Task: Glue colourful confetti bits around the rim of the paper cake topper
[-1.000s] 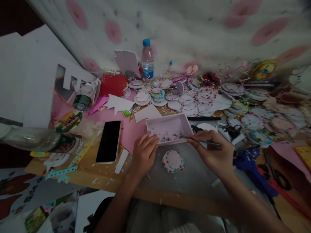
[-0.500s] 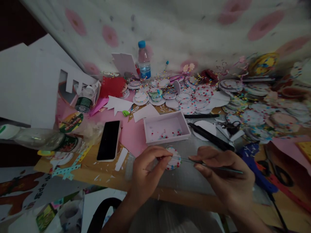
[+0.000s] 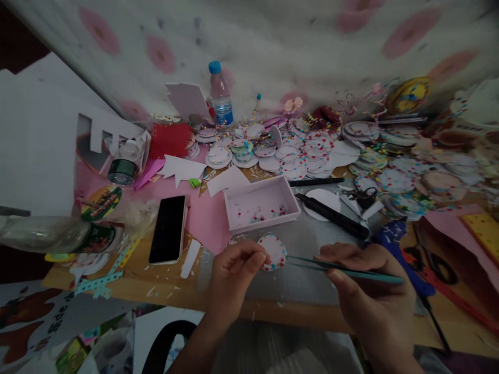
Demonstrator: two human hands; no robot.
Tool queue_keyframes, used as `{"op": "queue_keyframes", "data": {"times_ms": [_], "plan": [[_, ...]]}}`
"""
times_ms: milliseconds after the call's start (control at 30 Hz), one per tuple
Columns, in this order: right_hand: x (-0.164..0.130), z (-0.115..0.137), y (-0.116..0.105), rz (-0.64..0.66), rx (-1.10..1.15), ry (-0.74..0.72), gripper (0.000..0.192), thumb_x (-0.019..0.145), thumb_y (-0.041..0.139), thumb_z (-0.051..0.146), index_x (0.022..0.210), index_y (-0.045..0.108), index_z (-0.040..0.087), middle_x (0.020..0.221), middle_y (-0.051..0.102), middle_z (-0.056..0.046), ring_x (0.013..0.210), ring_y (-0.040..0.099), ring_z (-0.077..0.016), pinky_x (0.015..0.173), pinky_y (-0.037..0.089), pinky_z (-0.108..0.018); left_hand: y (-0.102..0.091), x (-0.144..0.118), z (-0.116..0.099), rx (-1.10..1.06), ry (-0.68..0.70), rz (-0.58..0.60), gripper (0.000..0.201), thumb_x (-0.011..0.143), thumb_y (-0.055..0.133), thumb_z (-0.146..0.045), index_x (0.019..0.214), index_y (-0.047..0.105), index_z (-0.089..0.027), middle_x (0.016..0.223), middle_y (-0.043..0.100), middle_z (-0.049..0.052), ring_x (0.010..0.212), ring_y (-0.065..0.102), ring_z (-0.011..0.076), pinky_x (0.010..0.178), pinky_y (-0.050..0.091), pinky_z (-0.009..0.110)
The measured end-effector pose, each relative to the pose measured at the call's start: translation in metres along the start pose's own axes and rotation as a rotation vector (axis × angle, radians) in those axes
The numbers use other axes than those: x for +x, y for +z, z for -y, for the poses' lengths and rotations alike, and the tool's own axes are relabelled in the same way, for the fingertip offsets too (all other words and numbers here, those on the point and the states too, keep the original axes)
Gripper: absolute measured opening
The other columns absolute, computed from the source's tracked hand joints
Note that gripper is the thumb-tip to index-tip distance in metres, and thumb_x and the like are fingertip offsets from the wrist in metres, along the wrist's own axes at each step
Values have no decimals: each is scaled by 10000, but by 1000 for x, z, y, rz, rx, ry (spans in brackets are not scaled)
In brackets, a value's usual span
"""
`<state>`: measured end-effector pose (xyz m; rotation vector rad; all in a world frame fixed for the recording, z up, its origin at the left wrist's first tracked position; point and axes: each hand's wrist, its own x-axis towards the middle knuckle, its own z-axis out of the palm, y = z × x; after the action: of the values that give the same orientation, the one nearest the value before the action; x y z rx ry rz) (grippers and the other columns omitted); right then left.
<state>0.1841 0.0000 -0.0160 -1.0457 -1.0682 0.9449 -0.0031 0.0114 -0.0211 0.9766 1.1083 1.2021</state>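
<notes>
Below the pink tray (image 3: 260, 203), my left hand (image 3: 233, 270) pinches a paper disc (image 3: 273, 251); my right hand (image 3: 374, 291), at 3 o'clock, grips tweezers (image 3: 343, 269).

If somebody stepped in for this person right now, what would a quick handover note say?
Left hand: fingertips pinch the edge of the dotted paper disc on the grey mat.
Right hand: holds teal tweezers, tips pointing at the disc.
Pink tray with loose coloured dots sits just behind.
Done: many dotted discs piled at the back.
Left: this disc, apparently in progress.
</notes>
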Motion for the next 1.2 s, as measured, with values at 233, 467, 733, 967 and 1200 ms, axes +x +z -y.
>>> {"op": "queue_keyframes", "data": {"times_ms": [233,467,733,967,1200], "plan": [[1,7,9,18,12,-1,211,739,744,168,804,567,264,741,620,12,723,647,-183,653,538,-327,4,-8,-4,29,-21,5,90,853,646,-263,855,726,-222,810,714,19,761,638,124,679,512,202],[2,8,7,30,5,12,199,753,734,202,804,558,281,720,623,12,700,634,-194,617,524,-339,10,-10,-22,186,75,11,100,836,628,-181,825,721,-217,798,700,15,772,651,136,708,537,222],[4,15,5,42,3,56,205,745,740,194,798,565,286,728,628,4,696,632,-193,601,528,-339,16,-9,-29,256,125,38,114,826,626,-163,764,715,-195,744,694,26,736,653,152,678,545,236],[3,16,3,41,1,64,204,728,761,227,793,583,301,713,623,-7,693,630,-213,592,535,-370,18,-10,-27,227,91,58,115,821,633,-154,767,723,-202,736,705,17,711,662,142,671,547,224],[2,17,5,46,-3,36,193,744,745,203,794,579,288,713,630,-1,710,622,-202,625,534,-360,17,-9,-27,264,98,58,117,805,650,-132,769,733,-206,750,704,12,718,655,138,657,531,213]]}}
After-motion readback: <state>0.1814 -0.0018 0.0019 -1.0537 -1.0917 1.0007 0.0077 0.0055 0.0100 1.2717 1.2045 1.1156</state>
